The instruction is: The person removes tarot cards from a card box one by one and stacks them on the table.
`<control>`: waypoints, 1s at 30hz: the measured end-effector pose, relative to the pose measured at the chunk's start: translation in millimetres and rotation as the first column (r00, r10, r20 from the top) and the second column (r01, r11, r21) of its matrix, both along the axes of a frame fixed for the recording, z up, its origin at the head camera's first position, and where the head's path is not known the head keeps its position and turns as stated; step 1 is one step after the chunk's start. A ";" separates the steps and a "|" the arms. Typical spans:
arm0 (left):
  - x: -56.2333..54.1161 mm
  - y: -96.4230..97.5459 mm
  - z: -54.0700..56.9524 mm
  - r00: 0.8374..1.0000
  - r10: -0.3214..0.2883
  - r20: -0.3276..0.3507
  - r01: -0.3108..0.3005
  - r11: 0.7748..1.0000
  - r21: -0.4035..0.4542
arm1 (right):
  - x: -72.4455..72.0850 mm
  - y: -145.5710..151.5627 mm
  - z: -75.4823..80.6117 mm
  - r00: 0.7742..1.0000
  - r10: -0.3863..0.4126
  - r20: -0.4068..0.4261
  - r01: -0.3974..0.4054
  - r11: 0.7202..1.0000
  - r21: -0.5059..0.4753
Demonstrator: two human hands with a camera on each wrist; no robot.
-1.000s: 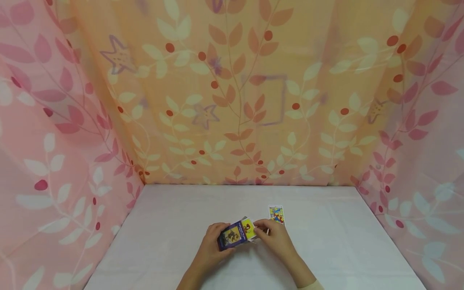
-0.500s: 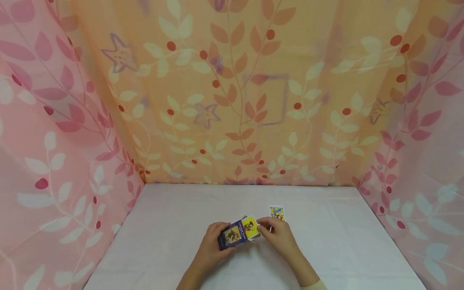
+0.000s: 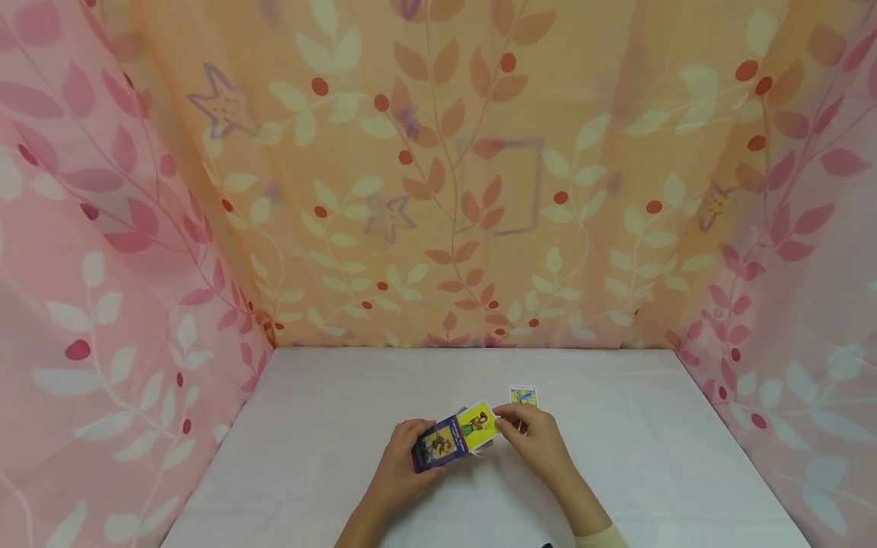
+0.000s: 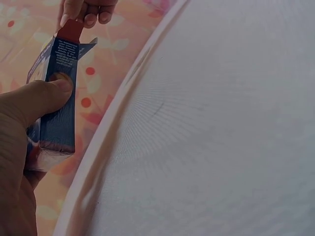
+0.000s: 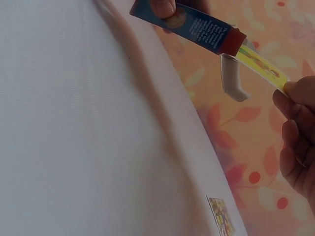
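My left hand (image 3: 406, 457) grips a dark blue card box (image 3: 440, 444), thumb on its narrow printed side in the left wrist view. The box's end flaps (image 5: 232, 78) stand open toward the right. A yellow illustrated card (image 3: 478, 426) sticks well out of that end, its inner edge still within the box. My right hand (image 3: 537, 441) pinches the card's outer edge between thumb and index finger, the other fingers loosely curled. In the right wrist view the card (image 5: 263, 68) shows nearly edge-on between the box (image 5: 197, 28) and my right hand (image 5: 301, 123).
One more colourful card (image 3: 524, 395) lies flat on the white-covered table (image 3: 329, 396) just beyond my right hand, partly covered by it. Leaf-patterned curtains (image 3: 438, 251) enclose the back and both sides. A small dark object (image 3: 546, 545) peeks in at the bottom edge.
My right hand has moved to the right and slightly up, drawing the yellow card further out of the box. The left hand and box have stayed put.
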State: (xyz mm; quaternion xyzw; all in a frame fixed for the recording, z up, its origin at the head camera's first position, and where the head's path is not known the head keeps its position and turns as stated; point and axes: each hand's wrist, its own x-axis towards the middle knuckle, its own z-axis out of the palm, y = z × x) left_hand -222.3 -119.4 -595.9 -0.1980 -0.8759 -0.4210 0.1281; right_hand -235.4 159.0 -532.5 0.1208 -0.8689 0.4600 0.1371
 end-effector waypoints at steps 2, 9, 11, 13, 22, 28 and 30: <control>0.3 0.3 0.8 1.000 0.007 0.003 -0.007 1.000 -0.001 | -1.3 1.6 0.0 1.000 0.002 -0.029 -0.002 1.000 0.001; 2.3 1.2 0.2 1.000 0.014 0.011 -0.014 1.000 -0.010 | -3.0 8.9 -2.4 0.996 -0.006 -0.083 0.005 1.000 -0.011; 2.8 1.7 0.3 1.000 0.011 0.011 -0.011 1.000 -0.003 | -3.6 11.1 -2.5 0.996 -0.008 -0.089 0.007 1.000 -0.015; 3.3 2.1 0.4 1.000 0.015 0.014 -0.015 1.000 0.004 | -4.1 13.0 -2.4 0.996 -0.007 -0.091 0.005 1.000 -0.021; 2.0 1.6 3.6 1.000 0.014 0.007 -0.014 1.000 0.001 | -6.1 21.4 0.8 0.991 -0.028 -0.131 0.020 0.998 -0.059; -0.5 0.0 2.4 1.000 0.011 -0.013 -0.011 1.000 -0.002 | -5.1 24.9 6.2 0.992 -0.031 -0.123 0.021 0.996 -0.084; -0.2 -0.7 0.5 1.000 0.011 -0.012 -0.012 1.000 -0.006 | -3.9 25.9 7.9 0.994 -0.031 -0.109 0.022 0.996 -0.089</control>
